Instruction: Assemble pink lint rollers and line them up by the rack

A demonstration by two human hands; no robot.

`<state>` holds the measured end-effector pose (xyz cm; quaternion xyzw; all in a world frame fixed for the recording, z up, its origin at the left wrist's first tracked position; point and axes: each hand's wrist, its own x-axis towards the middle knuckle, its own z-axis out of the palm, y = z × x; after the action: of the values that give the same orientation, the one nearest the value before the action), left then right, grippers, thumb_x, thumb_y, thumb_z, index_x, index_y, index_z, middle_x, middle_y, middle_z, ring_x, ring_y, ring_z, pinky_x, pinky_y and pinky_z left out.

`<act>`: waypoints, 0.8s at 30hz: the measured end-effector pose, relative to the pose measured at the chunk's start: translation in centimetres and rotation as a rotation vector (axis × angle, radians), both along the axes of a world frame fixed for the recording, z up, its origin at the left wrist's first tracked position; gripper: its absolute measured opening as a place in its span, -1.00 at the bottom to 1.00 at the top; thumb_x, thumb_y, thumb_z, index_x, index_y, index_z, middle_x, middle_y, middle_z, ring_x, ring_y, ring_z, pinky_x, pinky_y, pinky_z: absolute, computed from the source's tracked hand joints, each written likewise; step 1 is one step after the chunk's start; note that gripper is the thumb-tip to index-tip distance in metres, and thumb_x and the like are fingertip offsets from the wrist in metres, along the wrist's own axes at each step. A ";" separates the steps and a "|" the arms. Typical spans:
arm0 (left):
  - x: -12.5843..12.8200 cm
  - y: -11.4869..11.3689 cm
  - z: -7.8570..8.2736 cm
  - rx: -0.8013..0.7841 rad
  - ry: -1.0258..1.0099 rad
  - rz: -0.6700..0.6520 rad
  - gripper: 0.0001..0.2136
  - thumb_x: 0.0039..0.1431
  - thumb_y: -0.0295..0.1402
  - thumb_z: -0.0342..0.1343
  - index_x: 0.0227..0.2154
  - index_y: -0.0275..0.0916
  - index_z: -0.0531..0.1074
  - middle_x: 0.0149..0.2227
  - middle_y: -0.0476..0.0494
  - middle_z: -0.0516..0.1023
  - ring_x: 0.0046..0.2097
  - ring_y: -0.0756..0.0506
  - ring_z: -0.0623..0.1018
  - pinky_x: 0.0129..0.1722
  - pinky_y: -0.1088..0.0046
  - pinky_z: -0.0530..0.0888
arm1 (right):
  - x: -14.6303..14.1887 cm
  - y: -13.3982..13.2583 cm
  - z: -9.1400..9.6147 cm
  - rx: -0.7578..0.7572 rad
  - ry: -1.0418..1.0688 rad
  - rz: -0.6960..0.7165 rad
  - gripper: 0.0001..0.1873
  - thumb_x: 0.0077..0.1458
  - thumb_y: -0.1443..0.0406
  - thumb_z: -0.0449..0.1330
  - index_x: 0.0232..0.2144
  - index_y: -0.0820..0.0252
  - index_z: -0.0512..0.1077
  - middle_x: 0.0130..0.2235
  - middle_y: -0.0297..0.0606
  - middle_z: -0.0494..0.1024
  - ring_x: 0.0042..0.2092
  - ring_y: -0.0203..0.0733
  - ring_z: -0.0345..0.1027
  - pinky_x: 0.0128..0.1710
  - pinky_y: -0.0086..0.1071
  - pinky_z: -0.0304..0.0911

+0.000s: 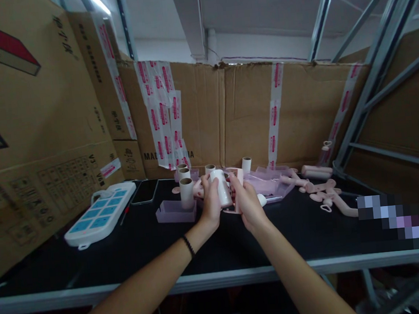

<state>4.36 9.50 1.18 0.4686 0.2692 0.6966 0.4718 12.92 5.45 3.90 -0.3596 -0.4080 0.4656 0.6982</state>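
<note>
Near the middle of the black tabletop, my left hand (211, 205) is closed around a white cylinder (220, 188), held tilted. Close beside it, my right hand (250, 203) grips a flat pale-pink plastic piece (239, 186). The two held parts are nearly together; whether they touch I cannot tell. To the left, a white tube (186, 190) stands upright at a small lilac tray (175, 214). Several similar tubes stand behind my hands, partly hidden. A larger lilac tray (287, 185) with pink and lilac parts lies beyond my right hand.
On the left are a white-and-blue power strip (102, 216) and a phone (145, 192). Jointed pink plastic parts (332, 196) and a pink cylinder (317, 171) lie to the right. Taped cardboard (245, 110) walls the back; metal shelf bars (355, 110) rise at right.
</note>
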 end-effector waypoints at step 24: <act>-0.1 -0.3 0.0 0.071 0.207 -0.025 -0.65 0.34 -0.16 -0.03 0.11 -0.13 0.21 0.06 -0.17 0.44 0.04 -0.15 0.50 0.00 0.32 0.47 | -0.2 1.2 0.9 -0.001 -0.083 -0.074 -0.50 0.09 -0.07 0.23 -0.18 0.23 0.55 -0.28 -0.21 0.63 -0.25 -0.11 0.47 -0.26 -0.35 0.31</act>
<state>4.23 9.18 1.15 0.5580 0.2857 0.6477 0.4331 12.67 6.63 4.77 -0.3938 -0.4227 0.4242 0.6973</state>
